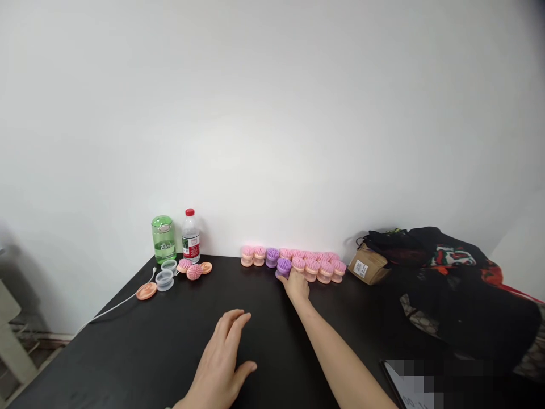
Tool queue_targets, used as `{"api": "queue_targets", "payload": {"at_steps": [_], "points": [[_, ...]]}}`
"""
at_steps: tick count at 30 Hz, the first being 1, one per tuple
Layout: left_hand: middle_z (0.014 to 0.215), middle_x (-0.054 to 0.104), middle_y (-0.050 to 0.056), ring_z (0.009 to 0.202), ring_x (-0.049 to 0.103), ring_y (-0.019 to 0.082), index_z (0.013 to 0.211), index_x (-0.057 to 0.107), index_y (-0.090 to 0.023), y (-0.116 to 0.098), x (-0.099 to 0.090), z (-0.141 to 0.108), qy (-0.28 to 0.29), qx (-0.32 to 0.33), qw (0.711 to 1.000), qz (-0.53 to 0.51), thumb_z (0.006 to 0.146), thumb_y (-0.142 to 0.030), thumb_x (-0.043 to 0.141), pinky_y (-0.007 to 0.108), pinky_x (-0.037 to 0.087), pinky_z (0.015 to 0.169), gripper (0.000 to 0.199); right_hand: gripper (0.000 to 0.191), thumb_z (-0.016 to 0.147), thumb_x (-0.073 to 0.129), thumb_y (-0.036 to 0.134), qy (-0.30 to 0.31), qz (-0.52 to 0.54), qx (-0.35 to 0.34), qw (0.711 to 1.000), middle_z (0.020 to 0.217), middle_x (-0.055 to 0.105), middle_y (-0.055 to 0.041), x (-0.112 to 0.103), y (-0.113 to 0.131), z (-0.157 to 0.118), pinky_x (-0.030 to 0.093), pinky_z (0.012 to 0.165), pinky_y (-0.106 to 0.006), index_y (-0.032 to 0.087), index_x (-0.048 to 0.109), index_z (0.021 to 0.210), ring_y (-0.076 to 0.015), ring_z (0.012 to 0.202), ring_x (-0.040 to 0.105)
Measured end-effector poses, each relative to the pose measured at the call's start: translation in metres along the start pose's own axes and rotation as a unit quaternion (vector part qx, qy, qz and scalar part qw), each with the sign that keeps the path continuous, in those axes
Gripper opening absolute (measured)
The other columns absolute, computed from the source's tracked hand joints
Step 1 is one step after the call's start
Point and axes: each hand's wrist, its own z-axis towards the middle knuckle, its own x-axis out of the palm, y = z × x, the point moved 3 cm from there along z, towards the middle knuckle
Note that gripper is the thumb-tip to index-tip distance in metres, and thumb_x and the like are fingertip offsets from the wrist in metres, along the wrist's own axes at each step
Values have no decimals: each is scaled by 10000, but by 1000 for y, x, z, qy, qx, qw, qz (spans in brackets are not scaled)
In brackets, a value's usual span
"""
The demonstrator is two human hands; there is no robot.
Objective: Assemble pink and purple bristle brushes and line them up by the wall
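right hand (297, 286) closed on front purple brush (284, 265) at front row's left end, thumb low on its side, probably to spare the bristles and pink brushes (311, 267) alongside; left hand (219, 360) open, 0 items held, over black table (170, 346)

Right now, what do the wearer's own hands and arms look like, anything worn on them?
The left hand and right hand are ungloved, with no rings visible. The right forearm shows no sleeve or watch. The left wrist is mostly cut off.
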Motion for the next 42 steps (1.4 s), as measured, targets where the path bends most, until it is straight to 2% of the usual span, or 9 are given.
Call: {"api": "queue_targets", "payload": {"at_steps": [3, 7, 10, 16, 21, 27, 30, 33, 42], "points": [[1417, 451, 109, 1298, 504, 325, 1394, 349, -343, -3, -3, 1, 2, 2, 1000, 6, 772, -48, 613, 514, 527, 1007, 738, 320, 945, 601, 384, -1, -18, 16, 1000, 1073, 712, -126, 4, -2, 5, 539, 831, -402, 119, 624, 1123, -248, 964, 703], [1398, 466, 113, 1291, 496, 313, 1352, 416, -300, -9, -7, 2, 3, -8, 1000, 1, 732, -17, 658, 496, 506, 1038, 723, 283, 932, 584, 317, -1, -12, -7, 1000, 1063, 710, -214, 6, -7, 1, 521, 780, -400, 101, 613, 1114, -324, 963, 713], [1373, 483, 112, 1270, 501, 302, 1313, 461, -268, -10, -8, 3, 0, -20, 1000, 0, 687, -10, 718, 474, 496, 1049, 724, 217, 917, 557, 292, 11, 15, -43, 999, 1020, 724, -169, 7, -10, -6, 514, 772, -385, 142, 607, 1065, -317, 944, 712], [1377, 473, 118, 1292, 483, 292, 1253, 510, -231, 4, -22, 12, -40, -97, 994, 40, 707, -85, 758, 465, 471, 1060, 617, 375, 835, 591, 369, 24, 73, -129, 989, 1145, 676, -177, 15, -9, -56, 474, 963, -410, 123, 579, 1119, -337, 1134, 620], [1459, 428, 149, 1367, 430, 290, 1312, 502, -199, 29, -40, 35, -8, -176, 970, 169, 742, -317, 785, 420, 412, 1108, 648, 489, 809, 564, 441, 40, 141, -230, 962, 1263, 630, -158, 33, -23, -132, 469, 1031, -461, 163, 563, 1211, -343, 1247, 553], [1537, 337, 233, 1451, 234, 444, 1345, 481, -163, 95, -86, 58, -59, -285, 920, 263, 790, -380, 732, 668, 232, 1113, 646, 498, 862, 538, 499, 25, 160, -299, 941, 1350, 587, -149, 45, -38, -176, 482, 1047, -518, 204, 555, 1263, -361, 1349, 470], [1529, 368, 213, 1416, 294, 464, 1368, 458, -215, 128, -110, 57, -80, -335, 894, 286, 866, -410, 638, 707, 301, 1039, 568, 497, 874, 540, 508, 14, 150, -308, 939, 1341, 598, -154, 47, -35, -177, 491, 1040, -535, 200, 561, 1263, -374, 1337, 483], [1516, 418, 157, 1394, 361, 399, 1403, 425, -292, 148, -119, 59, -71, -335, 893, 294, 892, -367, 622, 635, 362, 1046, 552, 517, 888, 528, 525, 9, 134, -318, 939, 1352, 595, -159, 47, -32, -175, 494, 1040, -540, 190, 560, 1280, -379, 1338, 485], [1256, 609, 97, 1055, 635, 235, 1244, 577, -172, 152, -101, 74, -32, -271, 921, 276, 946, -335, 600, 448, 556, 883, 341, 498, 909, 515, 531, 17, 92, -341, 935, 1364, 603, -141, 42, -34, -172, 511, 1026, -513, 208, 595, 1280, -366, 1312, 520]]}}
